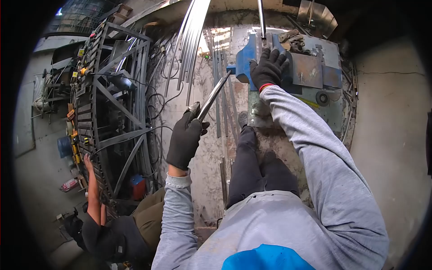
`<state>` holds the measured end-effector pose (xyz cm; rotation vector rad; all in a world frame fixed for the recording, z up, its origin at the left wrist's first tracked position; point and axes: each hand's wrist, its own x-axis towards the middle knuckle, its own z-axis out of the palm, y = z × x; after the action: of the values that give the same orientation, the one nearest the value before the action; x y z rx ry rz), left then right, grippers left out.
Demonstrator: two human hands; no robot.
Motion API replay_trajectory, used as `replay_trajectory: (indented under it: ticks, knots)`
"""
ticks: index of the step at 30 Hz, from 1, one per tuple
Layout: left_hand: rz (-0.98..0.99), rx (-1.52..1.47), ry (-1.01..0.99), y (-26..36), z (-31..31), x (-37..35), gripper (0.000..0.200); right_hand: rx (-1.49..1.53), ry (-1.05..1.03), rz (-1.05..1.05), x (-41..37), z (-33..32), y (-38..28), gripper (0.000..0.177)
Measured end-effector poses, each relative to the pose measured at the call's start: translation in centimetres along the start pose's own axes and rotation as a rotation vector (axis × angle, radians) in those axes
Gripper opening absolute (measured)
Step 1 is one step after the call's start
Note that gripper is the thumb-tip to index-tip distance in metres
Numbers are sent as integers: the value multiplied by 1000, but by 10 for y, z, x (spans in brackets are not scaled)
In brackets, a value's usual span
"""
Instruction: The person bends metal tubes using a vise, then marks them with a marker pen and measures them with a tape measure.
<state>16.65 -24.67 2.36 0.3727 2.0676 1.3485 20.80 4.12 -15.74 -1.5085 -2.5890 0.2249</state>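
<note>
My left hand [185,137], in a dark glove, is closed around the lower end of a shiny metal bar [215,93] that slants up toward the blue vise [245,59]. Gloved too, with a red cuff edge, my right hand [269,68] lies on top of the vise, its fingers apart. Just beyond those fingertips, a metal rod [262,20] stands out from the vise jaws and runs away from me. A rusty metal plate [307,70] is beside the vise on the worktable [330,116].
Long shiny tubes [193,42] extend at the upper middle. A metal rack [101,94] with tools and cables stands at left, where a co-worker [119,236] reaches toward it. A cutting disc [322,98] and gloves [294,40] lie on the worktable.
</note>
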Motion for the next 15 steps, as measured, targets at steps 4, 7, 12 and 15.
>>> replay_trajectory:
  ticks: [4, 7, 12, 15]
  knots:
    - [-367, 481, -319, 47, -4, 29, 33, 21, 14, -14, 0, -9, 2, 82]
    - [-787, 348, -505, 66, -8, 61, 27, 118, 40, -5, 2, -16, 1, 83]
    - [515, 905, -1242, 19, -17, 97, 38, 259, 30, 7, 5, -32, 5, 79]
    - [827, 662, -1217, -23, -20, 107, 27, 255, -11, 22, 6, -34, 6, 78]
